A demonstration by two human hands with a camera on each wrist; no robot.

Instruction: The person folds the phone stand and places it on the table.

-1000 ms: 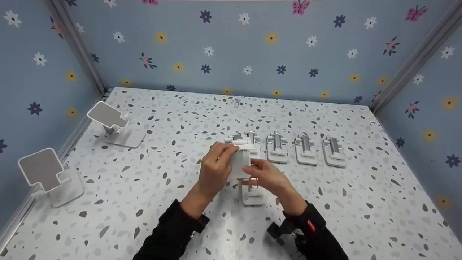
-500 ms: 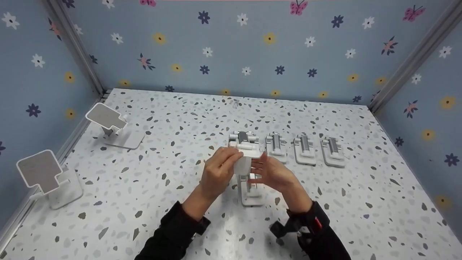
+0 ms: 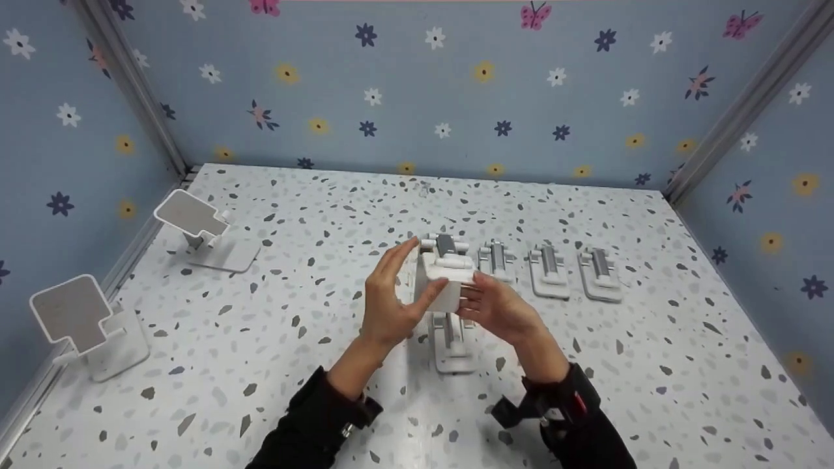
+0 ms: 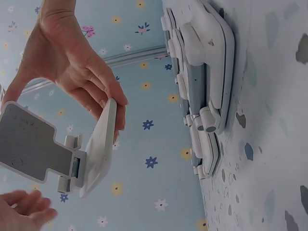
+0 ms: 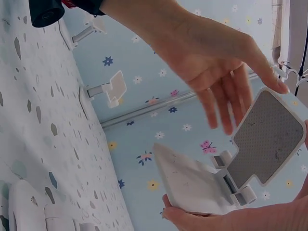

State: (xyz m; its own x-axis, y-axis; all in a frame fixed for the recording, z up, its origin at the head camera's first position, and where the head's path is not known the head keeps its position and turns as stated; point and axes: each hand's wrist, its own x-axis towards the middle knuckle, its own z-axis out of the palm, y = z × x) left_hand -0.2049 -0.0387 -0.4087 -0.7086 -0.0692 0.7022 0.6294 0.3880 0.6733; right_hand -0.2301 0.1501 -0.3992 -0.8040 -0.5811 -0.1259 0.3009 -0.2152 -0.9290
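A white folding phone stand (image 3: 447, 298) is held above the speckled tabletop (image 3: 293, 397), near the middle of the scene. It is pinched by the left hand (image 3: 389, 309): the base (image 5: 192, 185) is supported by the fingers, and an edge of the gray-padded plate (image 5: 267, 134) is met by the thumb. The plate and base are joined by a hinge (image 5: 232, 185) and set at an angle to each other. The right hand (image 3: 511, 316) is held just right of the stand, its fingers loosely extended; its thumb tip is placed at the plate's edge, where contact cannot be told for certain. To the right, 3 folded phone stands (image 3: 549, 273) are lined up on the tabletop. A nearer folded stand (image 3: 454, 358) is partly covered from view by the held one. At the left, 2 unfolded phone stands (image 3: 71, 316) are set, 1 nearer and 1 farther.
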